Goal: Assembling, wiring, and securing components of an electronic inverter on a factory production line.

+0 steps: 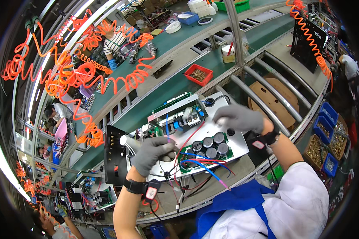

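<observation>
My left hand, in a grey glove, is over the left part of an open electronic unit with a metal chassis. Its fingers are curled together; what they hold, if anything, is hidden. A white tube-like thing sticks out beside it. My right hand, also gloved, hovers over the chassis's right side, smeared by motion. Between the hands run a thin red wire and a blue wire. Nearer me is a green circuit board with round black capacitors; loose blue wires cross its front edge.
A red bin of screws stands beyond the unit. Metal rollers lie to the right, with blue parts bins farther right. Orange coiled hoses hang at upper left. A black panel stands at the unit's left end. Co-workers sit along the left.
</observation>
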The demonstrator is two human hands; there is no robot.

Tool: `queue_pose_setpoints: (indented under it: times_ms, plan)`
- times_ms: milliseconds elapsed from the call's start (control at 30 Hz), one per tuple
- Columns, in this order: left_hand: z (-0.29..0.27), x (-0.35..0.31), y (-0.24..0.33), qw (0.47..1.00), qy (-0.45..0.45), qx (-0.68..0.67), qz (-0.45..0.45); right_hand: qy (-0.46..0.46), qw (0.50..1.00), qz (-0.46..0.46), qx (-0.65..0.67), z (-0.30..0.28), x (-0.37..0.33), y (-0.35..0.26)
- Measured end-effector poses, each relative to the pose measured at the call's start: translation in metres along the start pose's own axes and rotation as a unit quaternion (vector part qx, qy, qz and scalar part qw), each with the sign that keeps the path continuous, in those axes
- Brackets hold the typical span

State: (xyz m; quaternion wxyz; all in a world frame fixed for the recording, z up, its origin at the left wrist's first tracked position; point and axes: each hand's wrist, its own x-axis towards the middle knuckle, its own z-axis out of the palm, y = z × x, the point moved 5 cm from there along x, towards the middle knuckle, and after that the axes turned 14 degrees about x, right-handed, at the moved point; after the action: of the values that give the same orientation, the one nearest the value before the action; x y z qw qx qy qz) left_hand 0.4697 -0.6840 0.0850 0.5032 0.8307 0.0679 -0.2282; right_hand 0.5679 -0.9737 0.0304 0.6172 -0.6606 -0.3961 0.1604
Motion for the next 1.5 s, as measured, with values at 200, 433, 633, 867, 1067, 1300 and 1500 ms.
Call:
queue_pose_setpoints:
  times_ms: [200, 433, 633, 867, 1067, 1300, 1500]
  plan:
    - [0.083, 0.043, 0.046, 0.989, -0.139, -0.047, 0.022, 0.397, 0.863, 0.136, 0.282, -0.066, -0.090, 0.070]
    - [0.094, 0.104, 0.057, 0.966, 0.076, -0.219, -0.114, 0.444, 0.793, 0.107, 0.404, -0.054, -0.119, 0.126]
    - [0.084, 0.089, 0.053, 0.991, -0.038, -0.078, -0.103, 0.457, 0.789, 0.127, 0.391, -0.046, -0.134, 0.101]
    - [0.027, 0.014, 0.033, 0.981, 0.121, 0.136, 0.067, 0.377, 0.855, 0.183, 0.305, -0.018, -0.157, 0.038]
    - [0.039, -0.050, -0.017, 0.922, 0.328, 0.142, 0.147, 0.229, 0.913, 0.227, 0.252, 0.027, -0.125, -0.013]
    - [0.117, -0.080, -0.086, 0.952, 0.303, 0.027, -0.006, -0.116, 0.920, -0.255, -0.272, 0.122, -0.034, -0.092]
    - [0.136, -0.089, -0.164, 0.915, 0.268, -0.289, -0.090, -0.319, 0.859, -0.278, -0.288, 0.165, 0.017, -0.111]
